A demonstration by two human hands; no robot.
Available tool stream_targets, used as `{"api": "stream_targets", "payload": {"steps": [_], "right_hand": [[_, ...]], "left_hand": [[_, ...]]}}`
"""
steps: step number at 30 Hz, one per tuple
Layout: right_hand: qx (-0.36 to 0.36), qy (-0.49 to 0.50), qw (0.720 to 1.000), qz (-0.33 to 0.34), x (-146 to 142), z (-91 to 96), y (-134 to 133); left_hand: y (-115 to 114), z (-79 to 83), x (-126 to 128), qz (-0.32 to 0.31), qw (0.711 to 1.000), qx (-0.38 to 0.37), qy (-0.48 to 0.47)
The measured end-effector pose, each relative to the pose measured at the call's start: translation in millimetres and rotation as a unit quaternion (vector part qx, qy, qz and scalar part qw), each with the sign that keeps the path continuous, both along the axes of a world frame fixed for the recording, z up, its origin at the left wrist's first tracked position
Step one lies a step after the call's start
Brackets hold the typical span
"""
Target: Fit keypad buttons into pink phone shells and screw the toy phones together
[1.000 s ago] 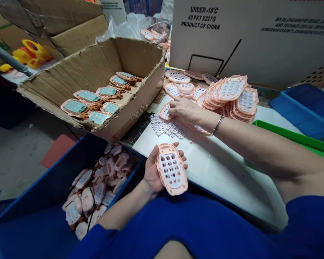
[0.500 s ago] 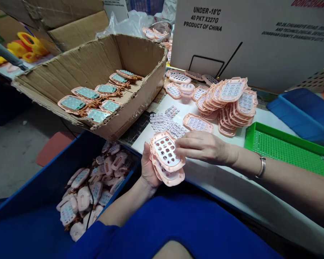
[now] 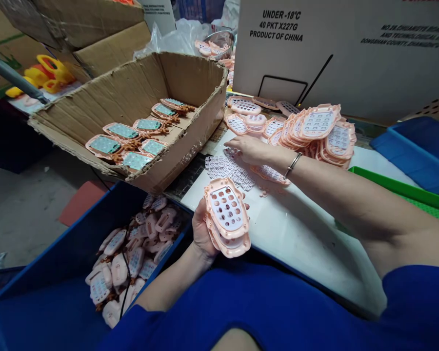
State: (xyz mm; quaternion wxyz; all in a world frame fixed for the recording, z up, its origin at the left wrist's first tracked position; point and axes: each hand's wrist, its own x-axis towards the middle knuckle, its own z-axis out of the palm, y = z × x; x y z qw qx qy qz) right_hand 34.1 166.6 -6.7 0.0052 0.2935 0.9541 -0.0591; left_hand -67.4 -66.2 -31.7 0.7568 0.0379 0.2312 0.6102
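Observation:
My left hand [image 3: 203, 229] is wrapped round a small stack of pink plastic casings [image 3: 227, 207]. The top casing faces up and has a white panel with rows of holes. My right hand [image 3: 246, 149] reaches over the white table, its fingertips down at a small heap of tiny buttons [image 3: 231, 152]; whether it pinches one is too small to tell. Close by lie sheets of small translucent square keys [image 3: 229, 171]. One more pink casing [image 3: 269, 173] rests partly under my right forearm.
Tall stacks of pink casings [image 3: 318, 122] stand at the back right. A cardboard box [image 3: 190, 139] holds several casings with green boards. Finished-looking pink units [image 3: 135, 261] fill part of a blue bin [image 3: 29, 302] below left. Green [image 3: 398, 187] and blue trays [image 3: 417, 151] are at right.
My right hand has left the top casing and moved up and away to the small button heap. My left hand still holds the stack, nearly in place.

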Motion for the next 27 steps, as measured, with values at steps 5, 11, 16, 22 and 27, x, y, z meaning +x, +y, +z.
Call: {"api": "stream_targets", "payload": {"steps": [5,11,16,22,27], "right_hand": [[0.02,-0.012,1.0,0.018,-0.3,3.6,9.6],[0.042,0.029,0.999,-0.015,5.6,21.7,10.3],[-0.114,0.321,0.934,-0.105,23.4,41.8,-36.3],[-0.487,0.448,0.739,-0.123,46.9,49.3,-113.0],[-0.516,0.471,0.687,-0.199,63.8,40.0,-130.0]], "left_hand": [[5.4,4.1,0.6,0.019,1.0,-0.009,0.005],[11.0,8.4,3.6,0.025,0.999,-0.021,0.015],[13.5,11.7,8.9,0.053,0.998,-0.023,0.001],[16.1,15.2,25.0,0.043,0.998,-0.042,-0.006],[15.8,20.1,39.6,0.044,0.997,-0.056,-0.021]]}}
